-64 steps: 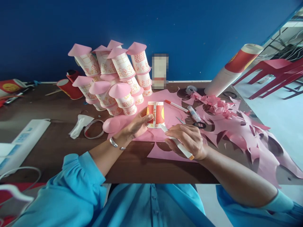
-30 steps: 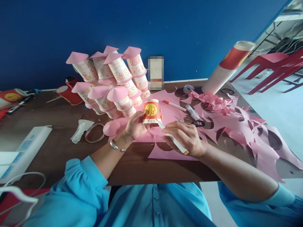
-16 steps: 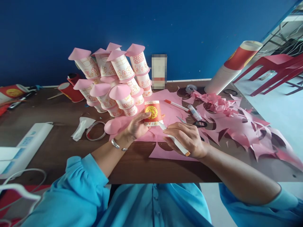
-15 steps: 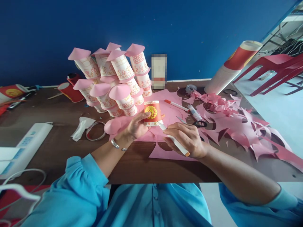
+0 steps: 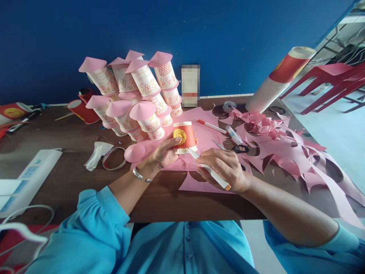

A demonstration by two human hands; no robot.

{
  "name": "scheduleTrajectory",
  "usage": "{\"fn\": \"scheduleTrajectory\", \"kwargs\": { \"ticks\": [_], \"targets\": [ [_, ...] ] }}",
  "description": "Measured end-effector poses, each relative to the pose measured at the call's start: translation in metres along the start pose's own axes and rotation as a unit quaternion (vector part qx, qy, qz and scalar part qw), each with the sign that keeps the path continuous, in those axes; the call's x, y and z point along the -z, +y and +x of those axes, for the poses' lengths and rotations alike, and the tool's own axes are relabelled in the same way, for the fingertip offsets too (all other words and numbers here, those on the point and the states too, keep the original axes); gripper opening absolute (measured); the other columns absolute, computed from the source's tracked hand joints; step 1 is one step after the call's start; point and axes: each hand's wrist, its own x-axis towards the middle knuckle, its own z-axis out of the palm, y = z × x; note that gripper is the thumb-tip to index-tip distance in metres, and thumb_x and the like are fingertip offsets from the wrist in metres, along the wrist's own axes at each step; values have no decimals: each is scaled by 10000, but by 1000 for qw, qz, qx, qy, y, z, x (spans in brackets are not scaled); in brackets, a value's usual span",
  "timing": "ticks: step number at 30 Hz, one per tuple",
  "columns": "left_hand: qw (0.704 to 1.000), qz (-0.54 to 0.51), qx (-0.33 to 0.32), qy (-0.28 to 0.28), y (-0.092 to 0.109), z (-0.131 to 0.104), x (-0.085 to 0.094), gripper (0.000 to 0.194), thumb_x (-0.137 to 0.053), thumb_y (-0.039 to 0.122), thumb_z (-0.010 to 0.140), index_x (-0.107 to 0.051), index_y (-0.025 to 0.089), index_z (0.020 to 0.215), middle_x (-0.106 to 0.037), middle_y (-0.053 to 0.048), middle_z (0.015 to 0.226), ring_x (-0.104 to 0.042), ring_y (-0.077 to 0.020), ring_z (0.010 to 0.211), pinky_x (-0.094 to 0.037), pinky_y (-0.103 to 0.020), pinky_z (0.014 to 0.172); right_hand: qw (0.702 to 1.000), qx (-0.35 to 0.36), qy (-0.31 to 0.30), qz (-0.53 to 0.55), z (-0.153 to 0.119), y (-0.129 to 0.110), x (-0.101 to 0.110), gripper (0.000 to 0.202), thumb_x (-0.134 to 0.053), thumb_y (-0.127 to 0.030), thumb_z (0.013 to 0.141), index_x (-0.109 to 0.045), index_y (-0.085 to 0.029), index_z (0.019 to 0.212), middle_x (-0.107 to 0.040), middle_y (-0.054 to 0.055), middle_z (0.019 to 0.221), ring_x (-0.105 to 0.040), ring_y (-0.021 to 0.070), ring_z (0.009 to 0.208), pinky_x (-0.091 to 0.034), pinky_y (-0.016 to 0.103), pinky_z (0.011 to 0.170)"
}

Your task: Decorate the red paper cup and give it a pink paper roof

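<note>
My left hand (image 5: 168,152) is closed round a red paper cup (image 5: 189,137) with a yellow round emblem. Its thumb lies across the emblem's side, and some fingers are hidden behind the cup. Small drawn marks show on the cup's white lower band. My right hand (image 5: 224,167) grips a white marker (image 5: 212,175) with an orange end, its tip at that lower band. Behind the right hand lie black-handled scissors (image 5: 241,148), partly covered by it. Pink paper (image 5: 205,133) spreads under both hands.
Stacked decorated cups with pink cone roofs (image 5: 142,111) stand left of the held cup. Pink paper scraps (image 5: 296,156), a glue stick (image 5: 233,134) and another marker (image 5: 211,126) lie to the right. A tall cup stack (image 5: 269,93) leans at the back right. A tape roll (image 5: 113,158) lies left.
The red cup has turned slightly in my left hand, so its emblem sits further left. The marker's tip stays by the lower band. The whole view has shifted a little.
</note>
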Motion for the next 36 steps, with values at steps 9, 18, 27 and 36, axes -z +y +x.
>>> {"fn": "scheduleTrajectory", "kwargs": {
  "ticks": [9,18,27,36],
  "targets": [
    [999,10,-4,-41,2,3,1,396,-801,352,757,-738,200,1117,-820,-78,1063,-708,-373,1222,-503,-529,1109,1000,-5,-5,6,-3,1,1,178,-665,-138,969,-630,-168,1141,-761,65,865,-743,186,726,-603,287,608],
    [997,7,-14,-70,1,2,5,467,-775,381,817,-715,208,1246,-804,-96,1190,-658,-415,1305,-492,-558,1109,1000,-3,2,2,-2,0,0,158,-640,-156,996,-608,-180,1149,-758,61,859,-737,178,710,-598,287,586],
    [997,13,-15,-69,2,1,1,470,-783,370,797,-703,192,1225,-810,-95,1127,-665,-408,1289,-489,-537,1104,1000,1,11,-11,-3,1,-1,137,-639,-185,1012,-618,-198,1147,-747,37,842,-738,165,709,-600,278,584],
    [998,33,3,-52,5,1,0,315,-797,392,719,-730,208,966,-802,-82,968,-727,-363,1155,-541,-516,1034,1000,1,4,-29,-8,6,-4,258,-602,-228,1040,-610,-138,1281,-749,120,967,-769,218,865,-619,294,641]
  ]
}}
